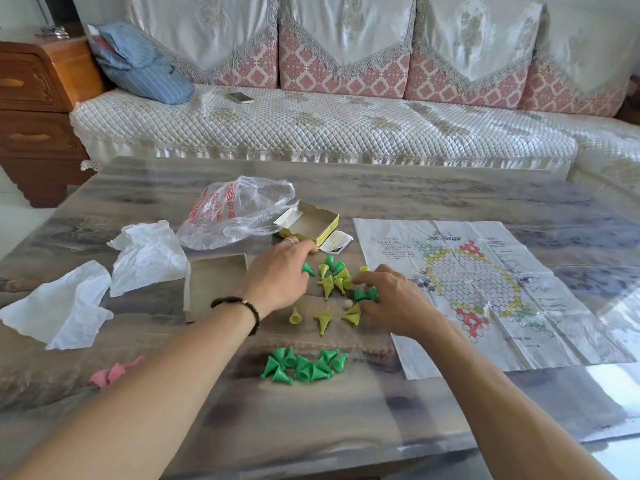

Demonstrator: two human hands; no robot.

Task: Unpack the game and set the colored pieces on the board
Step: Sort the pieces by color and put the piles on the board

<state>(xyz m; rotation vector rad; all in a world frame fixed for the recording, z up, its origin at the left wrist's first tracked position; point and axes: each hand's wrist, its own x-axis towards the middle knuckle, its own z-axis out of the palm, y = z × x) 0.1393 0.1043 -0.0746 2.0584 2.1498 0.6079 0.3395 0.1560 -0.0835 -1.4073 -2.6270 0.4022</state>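
Head view, left hand: your left hand (277, 275) reaches flat over the table (346, 427), fingers stretched toward the scattered pieces; it holds nothing you can make out. A dark bead bracelet (242, 306) sits on that wrist.
Head view, right hand: your right hand (394, 299) lies over the mixed pieces with fingers curled down; whether it pinches a piece cannot be told, the fingertips are blurred.
Mixed pieces: yellow-green cones (332, 282) lie loose between your two hands, with a few dark green cones (365, 294) under your right fingers.
Sorted pile: a cluster of green cones (301, 365) sits nearer to you, apart from the mixed ones.
Pink pieces: a few pink cones (110, 374) lie by your left forearm.
Board: the paper board (485, 289) is spread flat to the right, no pieces on it, its left edge just beside your right hand.
Box: the open tray (311, 220) lies beyond your left hand; the grey lid (211, 282) lies beside your left wrist.
Wrappings: a clear plastic bag (235, 213) and crumpled white paper (145, 254) lie to the left.
Background: a sofa (311, 126) carries a phone (240, 97).
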